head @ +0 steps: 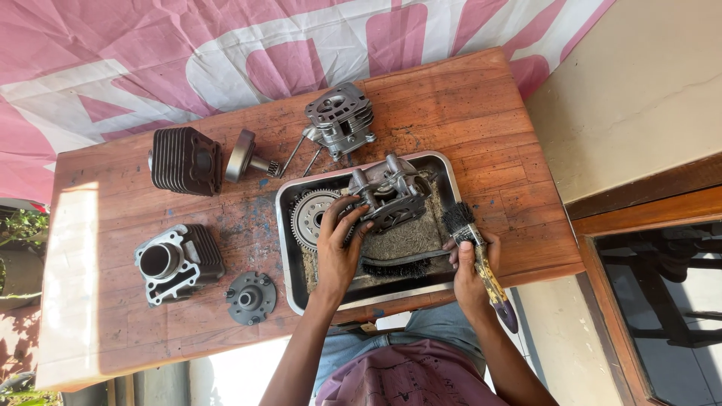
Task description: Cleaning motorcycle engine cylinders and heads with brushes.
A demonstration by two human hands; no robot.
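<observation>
Left hand [336, 244] closed around one grey cast-metal engine part [387, 197], held over the steel tray [444, 167]. Right hand [470, 263] wrapped around one worn paintbrush [474, 248], black bristles up, at the tray's right edge. One toothed gear [310, 218] lies in the tray. Beyond, on the wooden table [466, 105]: two finned cylinders [186, 159], one round cover [250, 298], one cylinder head [340, 119].

Brown wooden table [466, 98]. Left of the grip: grey finned metal cylinder block [178, 262], dark round metal cover plate [250, 298]. Beyond it: black finned cylinder [186, 160], silver cylinder head [340, 119].
</observation>
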